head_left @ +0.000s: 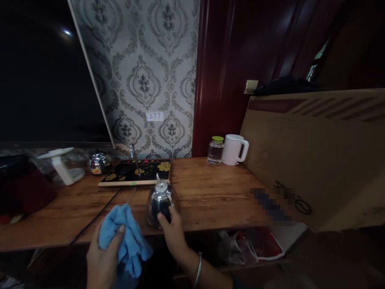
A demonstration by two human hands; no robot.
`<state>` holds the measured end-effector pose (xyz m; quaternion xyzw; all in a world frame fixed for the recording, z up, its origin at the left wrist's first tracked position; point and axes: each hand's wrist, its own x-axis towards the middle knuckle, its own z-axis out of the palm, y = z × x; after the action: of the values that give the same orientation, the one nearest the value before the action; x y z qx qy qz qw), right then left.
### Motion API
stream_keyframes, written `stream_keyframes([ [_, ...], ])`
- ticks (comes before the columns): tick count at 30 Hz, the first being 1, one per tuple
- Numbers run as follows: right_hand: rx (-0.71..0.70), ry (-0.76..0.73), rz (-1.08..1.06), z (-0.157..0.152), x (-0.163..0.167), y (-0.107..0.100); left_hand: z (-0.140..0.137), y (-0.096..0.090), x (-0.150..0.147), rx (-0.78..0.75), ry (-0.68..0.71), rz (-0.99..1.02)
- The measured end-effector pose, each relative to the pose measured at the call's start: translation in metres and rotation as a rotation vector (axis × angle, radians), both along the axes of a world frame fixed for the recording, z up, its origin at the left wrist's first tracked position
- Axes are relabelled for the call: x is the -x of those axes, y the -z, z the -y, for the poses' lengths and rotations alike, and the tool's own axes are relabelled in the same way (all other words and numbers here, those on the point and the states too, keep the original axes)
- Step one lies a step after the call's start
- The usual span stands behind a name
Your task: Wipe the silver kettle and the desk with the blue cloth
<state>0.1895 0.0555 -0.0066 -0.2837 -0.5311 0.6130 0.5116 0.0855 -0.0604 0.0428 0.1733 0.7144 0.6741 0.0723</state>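
Teapot point(161, 194) is just beyond the right grip point(173, 229), clamped on its handle point(164, 208); left grip point(104, 253) clutches blue cloth point(126, 235).

The handwritten number "277" stands on a white paper slip point(155, 116) on the patterned wallpaper point(144, 83).

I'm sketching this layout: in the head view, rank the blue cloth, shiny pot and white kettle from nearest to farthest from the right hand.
From the right hand:
1. Shiny pot: in its grip.
2. Blue cloth: to its left, in the left hand.
3. White kettle: farther back, to the right.
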Motion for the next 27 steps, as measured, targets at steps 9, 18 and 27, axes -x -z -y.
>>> stream_keyframes([
  [9,-0.086,0.166,0.081,-0.053,-0.036,-0.008,-0.033,0.02,-0.012,-0.022,0.159,-0.07],
  [18,-0.127,0.259,0.123,-0.097,-0.074,0.001,-0.073,0.036,-0.008,-0.01,0.194,-0.117],
  [27,-0.122,0.381,0.226,-0.148,-0.118,-0.004,-0.109,0.058,-0.016,-0.021,0.234,-0.19],
])
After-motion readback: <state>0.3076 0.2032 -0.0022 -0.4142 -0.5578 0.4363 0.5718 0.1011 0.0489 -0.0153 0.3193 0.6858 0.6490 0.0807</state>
